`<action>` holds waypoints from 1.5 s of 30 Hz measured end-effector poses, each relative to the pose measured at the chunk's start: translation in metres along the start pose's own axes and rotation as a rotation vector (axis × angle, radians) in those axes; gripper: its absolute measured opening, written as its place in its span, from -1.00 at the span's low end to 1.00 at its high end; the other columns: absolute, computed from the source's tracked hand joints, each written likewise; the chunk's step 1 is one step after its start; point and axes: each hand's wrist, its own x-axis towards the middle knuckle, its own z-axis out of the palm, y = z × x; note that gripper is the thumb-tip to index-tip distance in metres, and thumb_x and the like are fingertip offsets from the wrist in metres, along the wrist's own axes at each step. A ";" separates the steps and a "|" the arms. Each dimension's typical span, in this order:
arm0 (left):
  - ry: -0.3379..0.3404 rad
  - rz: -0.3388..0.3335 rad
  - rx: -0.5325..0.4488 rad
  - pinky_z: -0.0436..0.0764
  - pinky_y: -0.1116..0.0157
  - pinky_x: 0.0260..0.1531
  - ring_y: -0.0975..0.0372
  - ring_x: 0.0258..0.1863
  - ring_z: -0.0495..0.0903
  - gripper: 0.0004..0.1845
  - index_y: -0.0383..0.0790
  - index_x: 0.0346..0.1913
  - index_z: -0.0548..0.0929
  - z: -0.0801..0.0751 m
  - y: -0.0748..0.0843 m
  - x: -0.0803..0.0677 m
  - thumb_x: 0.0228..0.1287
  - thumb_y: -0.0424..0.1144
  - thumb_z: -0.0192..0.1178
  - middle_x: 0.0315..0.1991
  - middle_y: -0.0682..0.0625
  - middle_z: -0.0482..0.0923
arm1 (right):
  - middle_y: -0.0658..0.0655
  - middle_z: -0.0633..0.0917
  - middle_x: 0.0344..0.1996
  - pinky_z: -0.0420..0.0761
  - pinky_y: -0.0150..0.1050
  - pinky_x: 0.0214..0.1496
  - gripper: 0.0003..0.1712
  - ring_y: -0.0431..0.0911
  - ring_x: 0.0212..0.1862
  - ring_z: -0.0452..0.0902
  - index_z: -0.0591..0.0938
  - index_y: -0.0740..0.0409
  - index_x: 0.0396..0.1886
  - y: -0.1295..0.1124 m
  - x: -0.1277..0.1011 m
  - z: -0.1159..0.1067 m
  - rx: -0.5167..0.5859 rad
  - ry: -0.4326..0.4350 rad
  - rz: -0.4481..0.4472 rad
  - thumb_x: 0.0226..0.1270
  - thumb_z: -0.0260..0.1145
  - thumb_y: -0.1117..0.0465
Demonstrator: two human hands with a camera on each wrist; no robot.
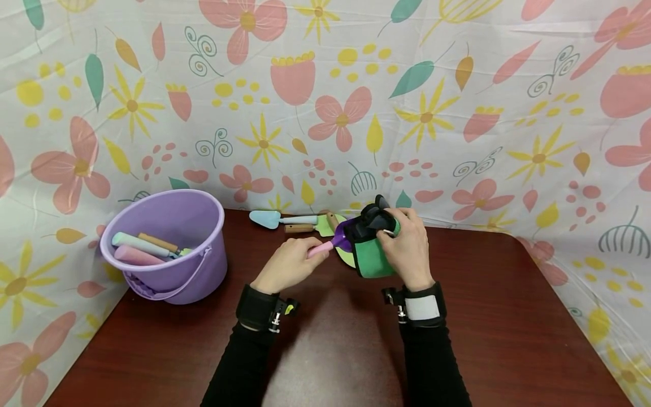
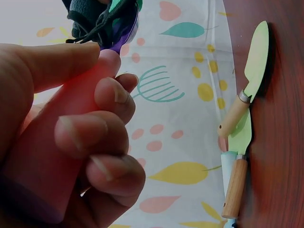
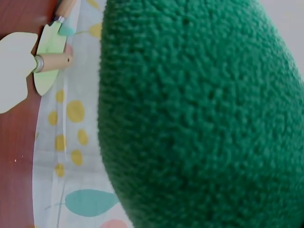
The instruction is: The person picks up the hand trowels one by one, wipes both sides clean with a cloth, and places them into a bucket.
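I judged the trowel light and stiff, left hand rightly gripping its handle, right hand pinching soft cloth.

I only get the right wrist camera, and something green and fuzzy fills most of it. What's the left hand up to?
Observer: The left hand grips the pink handle of a small purple shovel.
Visitor: Oh! Is there a bucket anywhere?
Observer: Yes, a purple bucket stands on the left part of the table.
Visitor: Anything in it?
Observer: Yes, a wooden handle shows inside, among others.
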 end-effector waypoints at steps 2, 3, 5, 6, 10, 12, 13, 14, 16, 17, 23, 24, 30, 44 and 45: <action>-0.003 -0.011 -0.003 0.24 0.35 -0.58 0.35 -0.67 0.21 -0.79 -0.04 -0.39 0.55 0.000 -0.001 0.000 0.41 -0.07 0.18 -0.66 0.17 0.17 | 0.31 0.52 0.03 0.46 0.13 0.02 -0.53 0.23 0.04 0.42 0.62 0.29 0.11 0.001 0.000 -0.001 -0.002 0.002 0.006 0.15 0.43 0.40; -0.006 -0.015 -0.003 0.24 0.35 -0.59 0.35 -0.67 0.21 -0.80 -0.05 -0.37 0.56 0.000 -0.001 0.000 0.41 -0.07 0.18 -0.66 0.17 0.18 | 0.31 0.52 0.04 0.46 0.13 0.02 -0.53 0.23 0.05 0.42 0.62 0.29 0.11 0.002 0.000 -0.002 -0.002 0.004 0.007 0.15 0.43 0.40; -0.010 -0.025 -0.005 0.24 0.35 -0.60 0.34 -0.67 0.22 -0.81 -0.06 -0.34 0.58 0.000 -0.002 0.000 0.41 -0.07 0.18 -0.65 0.16 0.19 | 0.32 0.52 0.03 0.45 0.13 0.03 -0.53 0.23 0.05 0.43 0.62 0.29 0.10 0.003 0.000 -0.004 0.000 0.012 0.008 0.15 0.42 0.40; -0.013 -0.031 -0.006 0.24 0.35 -0.60 0.33 -0.68 0.22 -0.82 -0.06 -0.32 0.58 -0.001 -0.003 -0.001 0.41 -0.07 0.18 -0.65 0.16 0.20 | 0.32 0.52 0.02 0.45 0.13 0.03 -0.54 0.23 0.04 0.43 0.63 0.30 0.10 0.003 0.000 -0.005 0.004 0.016 0.008 0.15 0.41 0.41; -0.007 -0.039 -0.002 0.26 0.34 -0.60 0.32 -0.68 0.24 -0.83 -0.07 -0.29 0.60 -0.002 -0.005 -0.001 0.42 -0.08 0.18 -0.65 0.15 0.23 | 0.32 0.54 -0.01 0.43 0.13 0.03 -0.57 0.23 0.01 0.45 0.64 0.31 0.07 0.004 0.001 -0.007 0.021 0.037 -0.003 0.15 0.39 0.43; 0.002 -0.039 0.006 0.28 0.33 -0.58 0.32 -0.67 0.26 -0.84 -0.06 -0.29 0.60 -0.002 -0.006 0.000 0.41 -0.07 0.18 -0.65 0.15 0.24 | 0.32 0.54 -0.03 0.43 0.12 0.03 -0.57 0.23 0.00 0.45 0.64 0.31 0.06 0.003 0.001 -0.008 0.030 0.045 -0.012 0.14 0.39 0.44; 0.006 -0.039 0.009 0.29 0.33 -0.57 0.32 -0.66 0.27 -0.84 -0.06 -0.29 0.60 -0.002 -0.007 0.000 0.41 -0.07 0.18 -0.65 0.16 0.24 | 0.32 0.54 -0.03 0.43 0.12 0.03 -0.58 0.22 0.00 0.45 0.64 0.31 0.05 0.003 0.001 -0.008 0.032 0.048 -0.018 0.13 0.39 0.45; 0.010 -0.039 0.011 0.30 0.33 -0.56 0.32 -0.65 0.27 -0.84 -0.05 -0.30 0.60 -0.002 -0.008 0.000 0.41 -0.07 0.18 -0.64 0.16 0.24 | 0.32 0.54 -0.04 0.43 0.12 0.03 -0.57 0.22 -0.01 0.45 0.64 0.31 0.05 0.002 0.001 -0.008 0.034 0.051 -0.024 0.13 0.39 0.45; 0.014 -0.042 0.010 0.31 0.32 -0.54 0.32 -0.64 0.28 -0.83 -0.04 -0.31 0.59 -0.002 -0.008 0.000 0.42 -0.06 0.18 -0.64 0.16 0.23 | 0.32 0.54 -0.04 0.43 0.11 0.03 -0.57 0.22 0.00 0.45 0.64 0.32 0.05 0.000 0.001 -0.009 0.041 0.051 -0.036 0.12 0.40 0.47; 0.017 -0.044 0.010 0.31 0.32 -0.53 0.32 -0.64 0.28 -0.83 -0.03 -0.31 0.59 -0.003 -0.008 0.000 0.42 -0.06 0.17 -0.64 0.17 0.23 | 0.32 0.54 -0.04 0.44 0.11 0.02 -0.56 0.22 0.00 0.45 0.64 0.32 0.05 -0.001 0.001 -0.009 0.046 0.050 -0.041 0.11 0.41 0.47; 0.023 -0.057 -0.007 0.33 0.30 -0.51 0.31 -0.63 0.28 -0.85 -0.04 -0.29 0.60 -0.003 -0.010 -0.001 0.42 -0.07 0.17 -0.64 0.16 0.23 | 0.29 0.54 -0.03 0.48 0.06 -0.02 -0.53 0.18 -0.02 0.49 0.63 0.30 0.08 -0.012 -0.001 -0.010 0.108 0.007 -0.097 0.11 0.43 0.46; 0.023 -0.058 -0.010 0.33 0.30 -0.51 0.30 -0.63 0.29 -0.85 -0.04 -0.30 0.60 -0.003 -0.010 -0.001 0.42 -0.08 0.17 -0.64 0.15 0.23 | 0.29 0.54 -0.03 0.49 0.06 -0.02 -0.53 0.18 -0.04 0.50 0.63 0.30 0.07 -0.014 -0.002 -0.010 0.118 -0.005 -0.110 0.11 0.42 0.46; 0.031 -0.052 -0.008 0.36 0.28 -0.48 0.27 -0.59 0.33 -0.81 -0.04 -0.31 0.60 -0.003 -0.008 0.000 0.44 -0.06 0.14 -0.62 0.13 0.27 | 0.23 0.56 -0.04 0.54 0.00 -0.11 -0.54 0.12 -0.10 0.54 0.64 0.26 0.05 -0.025 -0.002 -0.007 0.144 -0.087 -0.185 0.08 0.42 0.47; 0.004 -0.066 -0.040 0.15 0.31 -0.58 0.31 -0.70 0.09 -0.85 -0.12 -0.37 0.51 0.000 -0.010 0.001 0.36 -0.38 0.03 -0.67 0.14 0.11 | 0.17 0.58 -0.06 0.55 -0.08 -0.06 -0.52 0.04 -0.06 0.55 0.66 0.21 0.03 -0.037 -0.006 0.014 0.126 -0.240 -0.274 0.04 0.44 0.47; 0.012 -0.062 -0.037 0.15 0.32 -0.59 0.32 -0.70 0.09 -0.84 -0.12 -0.39 0.50 0.000 -0.010 0.001 0.36 -0.38 0.04 -0.66 0.14 0.11 | 0.17 0.58 -0.06 0.56 -0.08 -0.06 -0.53 0.04 -0.06 0.55 0.65 0.21 0.03 -0.037 -0.006 0.015 0.124 -0.243 -0.272 0.04 0.43 0.47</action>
